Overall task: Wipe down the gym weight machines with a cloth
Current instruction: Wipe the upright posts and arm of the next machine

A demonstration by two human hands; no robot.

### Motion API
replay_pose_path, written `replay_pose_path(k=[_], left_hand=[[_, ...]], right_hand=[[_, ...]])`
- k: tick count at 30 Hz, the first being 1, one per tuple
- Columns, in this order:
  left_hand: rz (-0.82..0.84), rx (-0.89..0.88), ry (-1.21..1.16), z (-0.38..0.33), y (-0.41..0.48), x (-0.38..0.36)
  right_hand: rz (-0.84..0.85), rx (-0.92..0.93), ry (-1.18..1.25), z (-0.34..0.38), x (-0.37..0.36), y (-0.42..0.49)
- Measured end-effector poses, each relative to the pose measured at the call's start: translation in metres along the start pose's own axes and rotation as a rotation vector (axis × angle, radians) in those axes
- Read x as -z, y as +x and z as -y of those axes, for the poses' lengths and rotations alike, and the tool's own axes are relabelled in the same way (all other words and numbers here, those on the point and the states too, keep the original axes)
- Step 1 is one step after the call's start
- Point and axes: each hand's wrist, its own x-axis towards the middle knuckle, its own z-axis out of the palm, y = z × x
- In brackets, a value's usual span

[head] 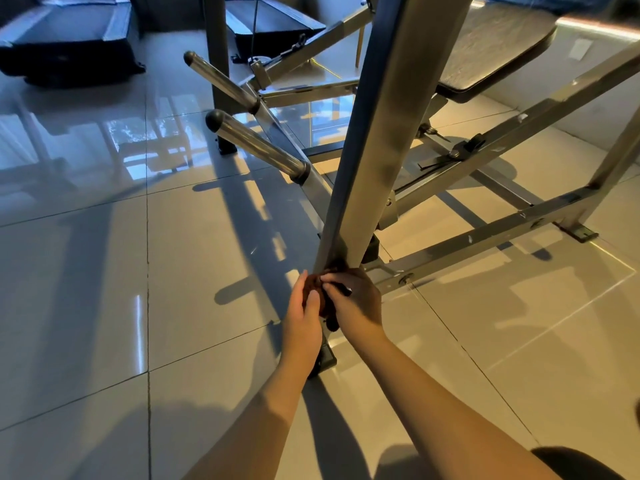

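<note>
A grey metal upright post (374, 133) of a weight machine runs down to its base near the floor. At the foot of this post both my hands meet around a small dark brown cloth (313, 289). My left hand (303, 320) cups the cloth from the left. My right hand (356, 303) pinches it from the right, fingers curled against the post's base. Most of the cloth is hidden between my hands.
Two chrome plate pegs (256, 147) with black caps stick out to the left of the post. A black padded seat (491, 50) sits upper right. Frame bars (502, 223) cross the tiled floor (104, 289) to the right. Black treadmills (69, 39) stand far left.
</note>
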Motion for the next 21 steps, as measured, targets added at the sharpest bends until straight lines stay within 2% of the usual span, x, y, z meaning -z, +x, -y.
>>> replay_pose_path(k=[2, 5, 7, 9, 12, 14, 17, 21], left_hand=[[-0.005, -0.03, 0.001, -0.003, -0.008, -0.004], [-0.032, -0.123, 0.032, -0.01, -0.017, -0.01], [-0.059, -0.188, 0.069, -0.018, -0.017, -0.012], [-0.097, -0.257, 0.13, -0.033, -0.013, -0.013], [-0.143, -0.365, 0.176, -0.053, -0.009, -0.019], [-0.161, -0.416, 0.233, -0.055, -0.004, -0.028], [-0.196, -0.399, 0.305, -0.035, 0.006, -0.036], [-0.157, -0.186, 0.214, 0.023, 0.006, -0.028]], right_hand=[[0.008, -0.043, -0.011, -0.003, 0.006, -0.001], [0.047, -0.148, 0.123, 0.004, 0.011, -0.005], [0.073, -0.128, 0.199, 0.013, 0.017, -0.005], [0.052, -0.081, 0.21, 0.018, 0.024, 0.001], [-0.044, -0.08, 0.465, 0.016, 0.039, 0.013], [-0.082, -0.099, 0.504, 0.011, 0.049, 0.019], [-0.026, -0.121, 0.457, 0.001, 0.046, 0.016], [0.082, -0.144, 0.436, -0.022, 0.045, 0.002]])
